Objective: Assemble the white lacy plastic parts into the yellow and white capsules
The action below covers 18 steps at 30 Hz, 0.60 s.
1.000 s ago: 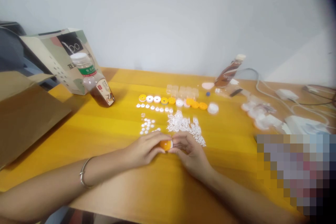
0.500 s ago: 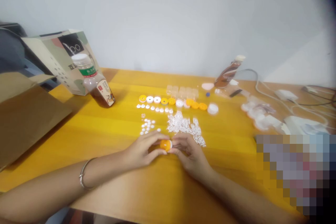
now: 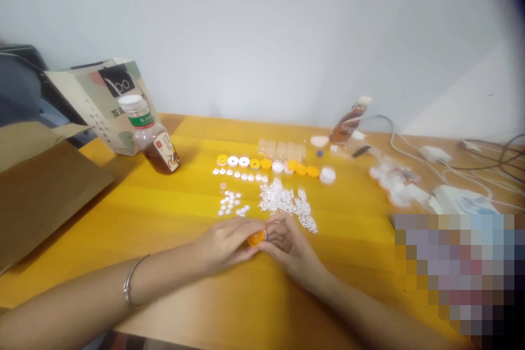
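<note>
An orange round cap-like piece point(image 3: 256, 238) with a pale edge is pinched between both hands above the table. My left hand point(image 3: 229, 240) grips its left side between thumb and fingers. At its right edge, my right hand point(image 3: 289, 243) holds it with thumb and fingertips, the other fingers curled in. Just beyond lie white lattice-like cut-outs point(image 3: 276, 197) in a heap and several small white discs point(image 3: 229, 202). A row of orange and white round pieces point(image 3: 266, 164) runs behind them, with a line of small white knobbed pieces point(image 3: 244, 176) in front.
Clear small boxes point(image 3: 281, 149) stand behind the row. A tea bottle point(image 3: 153, 145), a paper bag point(image 3: 118, 115) and an open cardboard box point(image 3: 49, 191) are at left. Right are another bottle point(image 3: 348, 123), plastic bags point(image 3: 396, 180) and cables point(image 3: 435, 154).
The orange piece has turned in my fingers and shows less of its pale edge. My right fingers have shifted closer over it. The whole view has moved slightly.
</note>
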{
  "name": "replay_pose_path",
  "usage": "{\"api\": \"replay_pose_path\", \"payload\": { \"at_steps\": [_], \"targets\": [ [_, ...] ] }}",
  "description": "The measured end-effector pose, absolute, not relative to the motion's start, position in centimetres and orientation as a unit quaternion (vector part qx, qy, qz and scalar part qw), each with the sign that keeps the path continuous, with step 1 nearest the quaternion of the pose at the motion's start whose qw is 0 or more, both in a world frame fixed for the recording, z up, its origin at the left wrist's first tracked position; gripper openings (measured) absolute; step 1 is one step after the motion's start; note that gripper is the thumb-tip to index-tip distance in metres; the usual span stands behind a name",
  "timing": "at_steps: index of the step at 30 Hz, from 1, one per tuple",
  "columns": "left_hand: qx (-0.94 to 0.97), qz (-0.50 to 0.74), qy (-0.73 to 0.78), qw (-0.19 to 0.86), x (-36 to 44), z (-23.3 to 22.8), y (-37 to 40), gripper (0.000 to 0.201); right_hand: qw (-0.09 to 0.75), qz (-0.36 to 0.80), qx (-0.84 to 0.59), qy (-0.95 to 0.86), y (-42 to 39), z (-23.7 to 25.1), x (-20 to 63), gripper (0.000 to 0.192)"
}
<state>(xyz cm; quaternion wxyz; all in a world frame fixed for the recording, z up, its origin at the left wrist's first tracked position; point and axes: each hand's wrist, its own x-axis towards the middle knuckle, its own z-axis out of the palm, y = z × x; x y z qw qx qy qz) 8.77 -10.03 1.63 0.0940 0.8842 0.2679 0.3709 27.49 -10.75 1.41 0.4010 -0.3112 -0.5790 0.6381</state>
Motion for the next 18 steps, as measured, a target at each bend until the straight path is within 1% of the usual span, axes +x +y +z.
{"api": "replay_pose_path", "payload": {
  "at_steps": [3, 5, 8, 10, 12, 15, 18],
  "targets": [
    [0.885, 0.351, 0.296, 0.077, 8.9, 1.4, -10.3, 0.035, 0.383, 0.633, -0.342, -0.580, -11.0, 1.2, 27.2, 0.024],
    [0.889, 0.329, 0.306, 0.088, 8.9, 1.4, -10.4, 0.032, 0.370, 0.599, -0.373, -0.604, -10.9, 1.3, 27.3, 0.023],
    [0.894, 0.297, 0.317, 0.106, 8.7, 1.4, -10.3, 0.027, 0.371, 0.476, -0.440, -0.665, -9.9, 2.2, 28.3, 0.019],
    [0.895, 0.283, 0.324, 0.117, 8.5, 1.4, -10.2, 0.028, 0.402, 0.368, -0.486, -0.683, -8.6, 3.0, 29.7, 0.018],
    [0.895, 0.271, 0.327, 0.132, 8.5, 1.3, -10.0, 0.030, 0.422, 0.285, -0.529, -0.679, -6.8, 3.6, 31.4, 0.022],
    [0.890, 0.263, 0.336, 0.161, 8.5, 1.2, -9.8, 0.031, 0.421, 0.218, -0.581, -0.662, -4.1, 3.6, 33.8, 0.028],
    [0.884, 0.262, 0.341, 0.184, 8.5, 1.1, -9.6, 0.032, 0.365, 0.197, -0.600, -0.684, -2.5, 2.6, 35.0, 0.032]
  ]
}}
